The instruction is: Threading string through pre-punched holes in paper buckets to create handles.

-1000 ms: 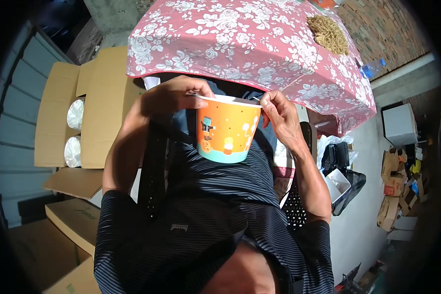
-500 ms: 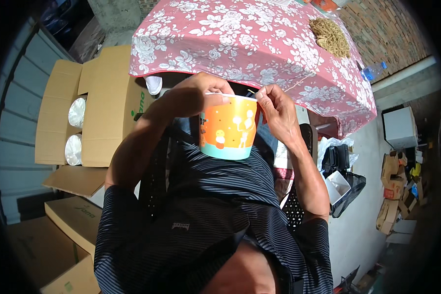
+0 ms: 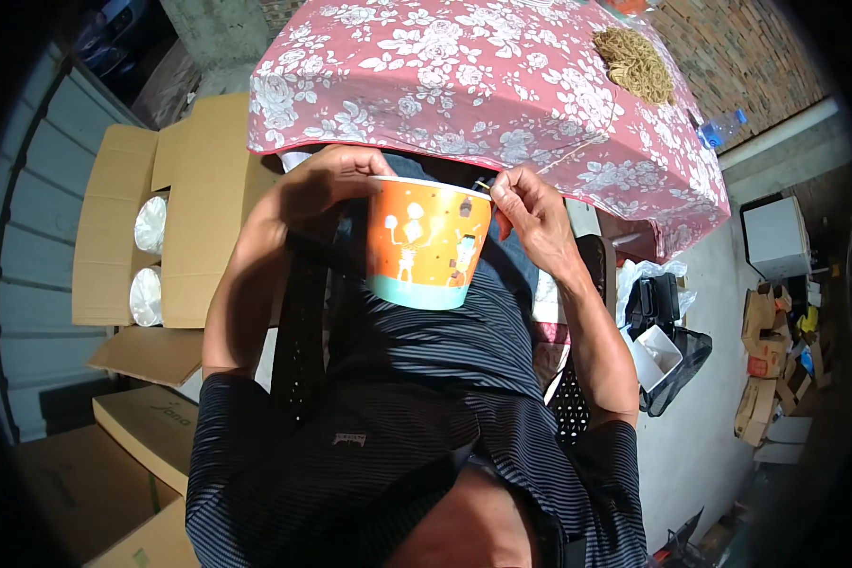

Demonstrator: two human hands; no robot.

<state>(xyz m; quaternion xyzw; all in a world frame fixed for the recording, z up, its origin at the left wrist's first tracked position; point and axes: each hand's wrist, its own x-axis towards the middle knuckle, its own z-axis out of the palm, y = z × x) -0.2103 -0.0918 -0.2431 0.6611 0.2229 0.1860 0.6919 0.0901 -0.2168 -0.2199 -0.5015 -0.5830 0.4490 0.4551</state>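
An orange paper bucket with a white rim, a teal base band and white cartoon figures hangs before my belly, slightly tilted. My left hand is closed on its left rim, the fingers partly hidden behind the wall. My right hand pinches a thin tan cord at the right end of the rim, a short yellowish tip poking out past the fingertips. A strand runs over the tablecloth between this hand and a tangled tan cord bundle on the table.
A pink tablecloth with white flowers drapes over the table ahead. Left stands an open cardboard box with white-wrapped stacks. At right are a white open container, a clear bottle and scattered cardboard.
The bucket has turned and shifted left, so other printed figures face me. My left hand has moved left with its rim; my right hand stays nearly in place.
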